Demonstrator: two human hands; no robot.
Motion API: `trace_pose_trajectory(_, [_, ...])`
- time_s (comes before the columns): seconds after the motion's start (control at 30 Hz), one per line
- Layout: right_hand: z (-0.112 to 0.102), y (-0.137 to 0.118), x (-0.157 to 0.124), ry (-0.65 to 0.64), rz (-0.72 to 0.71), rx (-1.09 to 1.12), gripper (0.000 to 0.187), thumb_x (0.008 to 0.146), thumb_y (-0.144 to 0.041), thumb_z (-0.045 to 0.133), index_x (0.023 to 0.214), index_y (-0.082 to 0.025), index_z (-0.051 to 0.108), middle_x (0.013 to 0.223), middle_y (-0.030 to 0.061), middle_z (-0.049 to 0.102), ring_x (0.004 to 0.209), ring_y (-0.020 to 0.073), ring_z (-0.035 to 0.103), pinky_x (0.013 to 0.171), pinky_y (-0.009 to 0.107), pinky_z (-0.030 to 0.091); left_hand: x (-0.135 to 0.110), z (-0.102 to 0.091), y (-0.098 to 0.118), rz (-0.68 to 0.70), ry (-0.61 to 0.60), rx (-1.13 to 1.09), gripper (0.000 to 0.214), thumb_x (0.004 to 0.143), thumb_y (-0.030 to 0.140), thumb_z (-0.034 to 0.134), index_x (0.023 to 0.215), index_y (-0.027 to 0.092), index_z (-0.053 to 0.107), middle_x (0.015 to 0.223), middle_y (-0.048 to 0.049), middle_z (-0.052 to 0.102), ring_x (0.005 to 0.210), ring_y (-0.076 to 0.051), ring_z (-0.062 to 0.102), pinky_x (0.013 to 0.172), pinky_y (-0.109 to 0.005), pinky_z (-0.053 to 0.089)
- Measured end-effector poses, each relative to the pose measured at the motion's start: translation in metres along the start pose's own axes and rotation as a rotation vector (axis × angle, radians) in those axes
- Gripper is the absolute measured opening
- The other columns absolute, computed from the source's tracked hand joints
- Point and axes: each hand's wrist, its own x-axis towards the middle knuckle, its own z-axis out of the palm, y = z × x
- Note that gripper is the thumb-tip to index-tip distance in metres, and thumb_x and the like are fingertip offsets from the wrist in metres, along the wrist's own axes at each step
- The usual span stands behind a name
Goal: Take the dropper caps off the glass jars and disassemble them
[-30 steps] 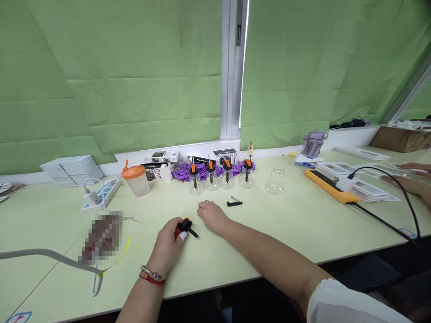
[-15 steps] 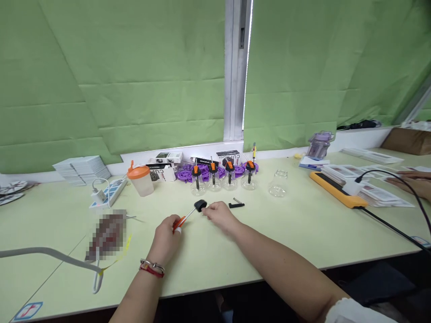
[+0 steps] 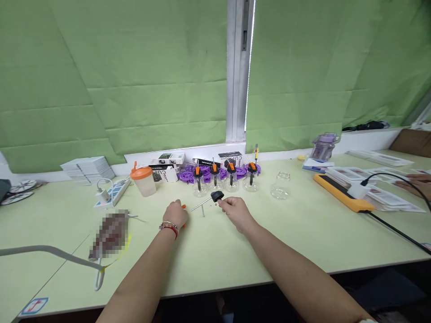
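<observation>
My right hand [image 3: 237, 213] pinches a small black cap [image 3: 217, 196] above the table. A thin metal rod [image 3: 201, 204] runs from the cap down to the left. My left hand [image 3: 176, 214] is closed, palm down, over an orange piece [image 3: 184, 224] low over the table; most of that piece is hidden. A short metal pin [image 3: 203, 211] and tiny loose bits lie between the hands. Behind them stand several clear glass bottles [image 3: 199, 188] with black-and-orange tops. A glass bottle without a top [image 3: 280, 188] stands to their right.
Purple plastic parts [image 3: 186, 174] and printed boxes [image 3: 230, 158] line the back wall. An orange-lidded cup [image 3: 143, 181] and a white power strip [image 3: 116, 193] stand left. To the right are an orange power strip [image 3: 343, 193], paper stacks [image 3: 385, 197] and another person's hand [image 3: 415, 184].
My left hand has moved forward and right, and the orange piece is now apart from the metal rod. My right hand has shifted right and slightly up with the cap, covering the spring and black part.
</observation>
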Motion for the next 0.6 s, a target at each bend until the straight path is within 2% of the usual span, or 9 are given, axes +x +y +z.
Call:
trace_pose_trajectory(0.13, [0.001, 0.002, 0.003, -0.047, -0.053, -0.117, 0.031, 0.073, -0.046, 0.057, 0.062, -0.016, 0.058, 0.052, -0.0046, 0.041, 0.048, 0.0093, 0.032, 0.047, 0.025, 0.025, -0.025, -0.022, 0.008, 0.083, 0.122, -0.053, 0.035, 0.086, 0.027, 0.040, 0.112, 0.010, 0.055, 0.116, -0.0190, 0.058, 0.111, -0.030, 0.054, 0.090, -0.038, 0.043])
trace_pose_trajectory(0.17, [0.004, 0.000, 0.003, -0.072, -0.065, -0.140, 0.031, 0.073, -0.045, 0.058, 0.061, -0.017, 0.057, 0.052, -0.0046, 0.041, 0.048, 0.0094, 0.033, 0.047, 0.025, 0.025, -0.035, -0.026, 0.013, 0.200, 0.190, -0.122, 0.037, 0.088, 0.028, 0.038, 0.117, 0.011, 0.053, 0.117, -0.0177, 0.059, 0.112, -0.028, 0.054, 0.092, -0.038, 0.042])
trace_pose_trajectory(0.2, [0.008, -0.003, 0.003, -0.100, -0.076, -0.155, 0.031, 0.073, -0.045, 0.058, 0.060, -0.017, 0.057, 0.051, -0.0045, 0.041, 0.048, 0.0095, 0.033, 0.047, 0.024, 0.025, -0.044, -0.030, 0.018, 0.318, 0.194, -0.183, 0.040, 0.089, 0.028, 0.037, 0.123, 0.012, 0.050, 0.117, -0.0164, 0.059, 0.109, -0.027, 0.055, 0.090, -0.037, 0.043])
trace_pose_trajectory(0.27, [0.018, -0.010, 0.001, -0.162, -0.094, -0.148, 0.032, 0.075, -0.045, 0.058, 0.062, -0.016, 0.058, 0.051, -0.0039, 0.044, 0.047, 0.0094, 0.035, 0.046, 0.024, 0.026, -0.060, -0.035, 0.027, 0.487, 0.051, -0.217, 0.048, 0.086, 0.025, 0.042, 0.134, 0.016, 0.041, 0.111, -0.0132, 0.063, 0.096, -0.025, 0.061, 0.078, -0.035, 0.047])
trace_pose_trajectory(0.3, [0.022, -0.014, 0.000, -0.190, -0.099, -0.126, 0.034, 0.077, -0.047, 0.057, 0.064, -0.016, 0.060, 0.052, -0.0033, 0.046, 0.047, 0.0092, 0.035, 0.046, 0.024, 0.026, -0.064, -0.037, 0.029, 0.508, 0.026, -0.219, 0.049, 0.084, 0.018, 0.042, 0.133, 0.016, 0.041, 0.105, -0.0125, 0.064, 0.091, -0.025, 0.062, 0.075, -0.034, 0.047])
trace_pose_trajectory(0.4, [0.026, -0.023, 0.001, -0.228, -0.097, -0.024, 0.045, 0.082, -0.055, 0.050, 0.072, -0.013, 0.064, 0.061, 0.0008, 0.056, 0.047, 0.0084, 0.039, 0.048, 0.023, 0.032, -0.058, -0.041, 0.019, 0.392, 0.099, -0.253, 0.055, 0.078, 0.003, 0.035, 0.131, 0.016, 0.043, 0.102, -0.0122, 0.067, 0.089, -0.024, 0.063, 0.074, -0.032, 0.046])
trace_pose_trajectory(0.5, [0.012, -0.019, 0.012, -0.180, -0.075, 0.019, 0.047, 0.082, -0.057, 0.050, 0.076, -0.012, 0.064, 0.073, 0.0046, 0.062, 0.049, 0.0078, 0.042, 0.053, 0.024, 0.037, -0.031, -0.045, -0.014, 0.134, 0.210, -0.160, 0.051, 0.079, 0.004, 0.036, 0.127, 0.015, 0.045, 0.101, -0.0148, 0.067, 0.091, -0.027, 0.064, 0.073, -0.033, 0.046])
trace_pose_trajectory(0.57, [-0.005, -0.011, 0.024, -0.104, -0.040, -0.004, 0.045, 0.084, -0.053, 0.049, 0.078, -0.011, 0.064, 0.075, 0.0056, 0.062, 0.049, 0.0078, 0.042, 0.053, 0.024, 0.038, -0.014, -0.045, -0.038, -0.118, 0.137, -0.041, 0.040, 0.080, 0.007, 0.037, 0.118, 0.011, 0.051, 0.095, -0.0195, 0.067, 0.090, -0.031, 0.064, 0.067, -0.035, 0.045])
trace_pose_trajectory(0.6, [-0.013, -0.006, 0.031, -0.057, -0.007, -0.028, 0.044, 0.085, -0.051, 0.047, 0.079, -0.011, 0.064, 0.075, 0.0059, 0.061, 0.049, 0.0082, 0.042, 0.053, 0.025, 0.038, -0.008, -0.043, -0.047, -0.168, 0.113, -0.026, 0.037, 0.080, 0.008, 0.038, 0.114, 0.009, 0.052, 0.094, -0.0221, 0.067, 0.090, -0.033, 0.064, 0.065, -0.036, 0.045])
